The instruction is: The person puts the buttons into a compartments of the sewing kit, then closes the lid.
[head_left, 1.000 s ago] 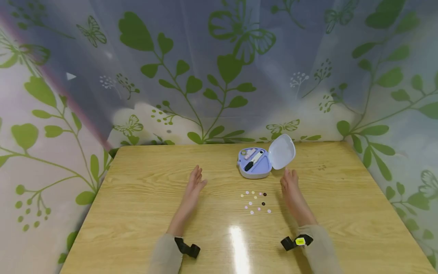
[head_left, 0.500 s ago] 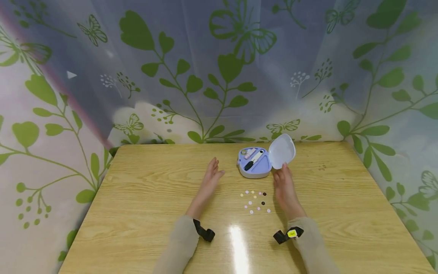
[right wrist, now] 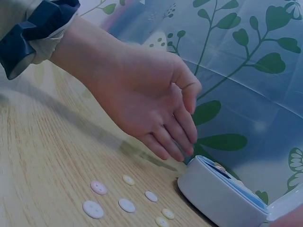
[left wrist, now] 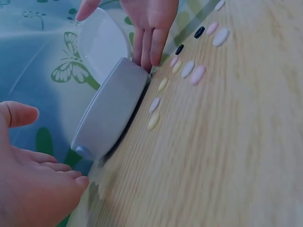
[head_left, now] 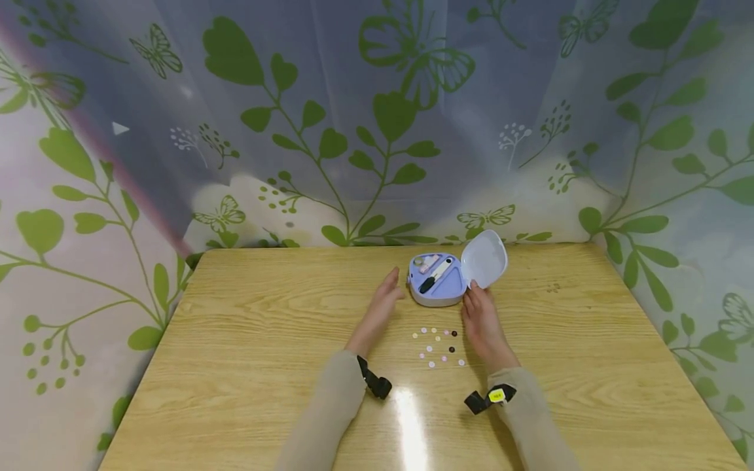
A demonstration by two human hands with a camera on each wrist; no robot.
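Observation:
An open sewing-kit-like case [head_left: 437, 301], white outside with a lilac divided tray, stands near the table's back. Its white lid [head_left: 484, 259] leans out to the right. My left hand [head_left: 381, 306] is just left of the case, fingers extended and thumb apart, holding nothing. At the opposite side, my right hand [head_left: 484, 324] has its straight fingers right at the case's right end, under the lid; the left wrist view shows those fingers [left wrist: 147, 45] beside the wall. Inside the tray lie a white tool with a black end [head_left: 436, 275] and a pink-and-white item [head_left: 430, 263].
Several small buttons [head_left: 429, 349], white, pink, yellow and black, lie scattered on the wooden table [head_left: 265, 340] in front of the case. A leaf-patterned curtain [head_left: 330, 196] hangs right behind the table's back edge.
My left hand has moved right and forward to the case's left side. My right hand has shifted left to its right end. Case and buttons have stayed in place.

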